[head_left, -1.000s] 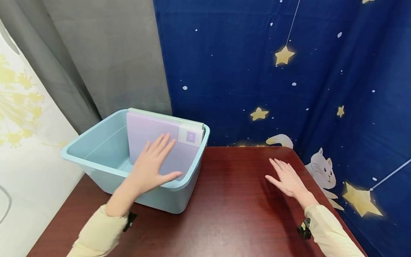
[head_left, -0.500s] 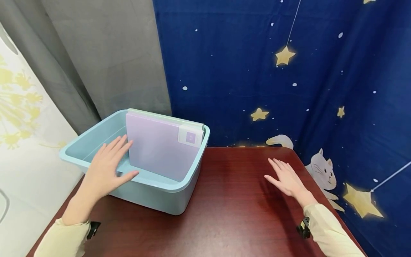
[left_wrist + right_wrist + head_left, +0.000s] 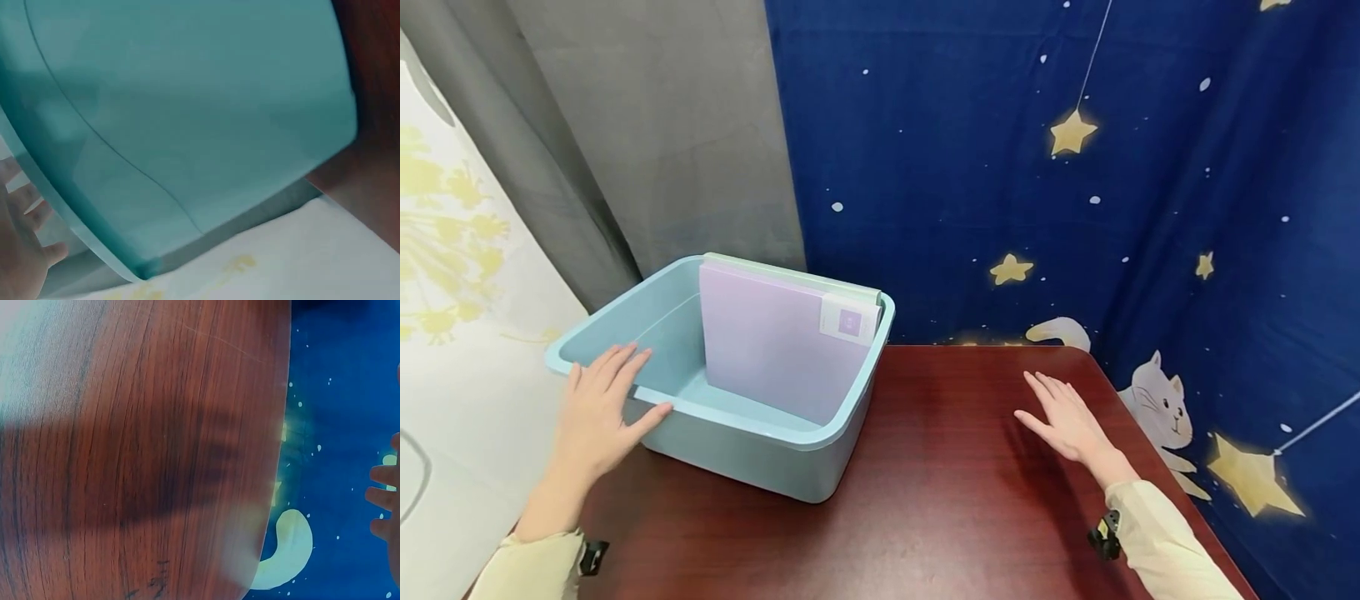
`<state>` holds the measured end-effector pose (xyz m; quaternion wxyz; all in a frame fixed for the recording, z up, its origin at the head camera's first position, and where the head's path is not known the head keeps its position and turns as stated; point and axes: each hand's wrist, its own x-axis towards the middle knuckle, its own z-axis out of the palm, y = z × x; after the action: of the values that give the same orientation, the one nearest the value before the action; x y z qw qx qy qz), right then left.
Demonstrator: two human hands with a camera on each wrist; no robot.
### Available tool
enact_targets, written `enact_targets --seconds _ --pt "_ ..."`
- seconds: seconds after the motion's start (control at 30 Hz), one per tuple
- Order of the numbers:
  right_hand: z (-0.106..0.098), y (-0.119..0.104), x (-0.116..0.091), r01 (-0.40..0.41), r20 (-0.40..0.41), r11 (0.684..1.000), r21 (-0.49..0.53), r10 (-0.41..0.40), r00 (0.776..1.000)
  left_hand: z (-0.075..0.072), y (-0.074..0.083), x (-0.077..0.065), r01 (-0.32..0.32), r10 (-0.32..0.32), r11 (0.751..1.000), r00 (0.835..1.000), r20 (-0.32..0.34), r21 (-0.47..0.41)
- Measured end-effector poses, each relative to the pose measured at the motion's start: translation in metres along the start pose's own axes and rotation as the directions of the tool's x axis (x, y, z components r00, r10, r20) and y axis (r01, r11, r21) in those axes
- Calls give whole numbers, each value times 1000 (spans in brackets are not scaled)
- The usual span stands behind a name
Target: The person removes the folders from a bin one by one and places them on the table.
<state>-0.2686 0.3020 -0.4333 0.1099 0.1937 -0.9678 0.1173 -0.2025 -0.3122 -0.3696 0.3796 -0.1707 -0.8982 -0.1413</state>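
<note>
A light blue plastic tub [image 3: 737, 454] stands on the left part of the table. Inside it, a flat lilac folder-like item [image 3: 775, 350] with a white label leans upright against a pale green one [image 3: 790, 275]. My left hand [image 3: 597, 412], fingers spread, is right at the tub's front-left rim; in the left wrist view its fingers [image 3: 25, 197] show beyond the rim [image 3: 69, 215]. My right hand [image 3: 1063, 425] hovers over the table's right side with straight fingers, holding nothing. The right wrist view catches only its fingertips [image 3: 381, 497] at the edge.
The dark red wooden table [image 3: 925, 500] has a rounded far-right corner. Behind it hang a grey curtain [image 3: 662, 125] and a navy curtain with stars [image 3: 925, 125]. A white cloth with yellow prints [image 3: 452, 292] borders the left side.
My left hand has moved left and toward me, from in front of the lilac item to the tub's front-left rim. The right hand has stayed nearly still.
</note>
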Motion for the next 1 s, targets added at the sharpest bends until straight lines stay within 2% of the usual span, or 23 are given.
enact_targets --seconds 0.17,0.43,0.7,1.0 --pt "2 -1 -2 11 -1 1000 -6 -11 1000 4 -14 -4 35 -34 999 999 -21 32" --pt "-1 -3 1 34 -28 999 0 -34 999 5 -33 -9 61 -62 998 997 -49 -16" --pt "-1 -6 10 55 -68 998 11 -54 996 -1 -38 -11 160 -158 986 986 43 -42" --pt "-7 -23 19 56 -113 989 135 -41 993 -2 -37 -11 191 -188 981 977 97 -20"
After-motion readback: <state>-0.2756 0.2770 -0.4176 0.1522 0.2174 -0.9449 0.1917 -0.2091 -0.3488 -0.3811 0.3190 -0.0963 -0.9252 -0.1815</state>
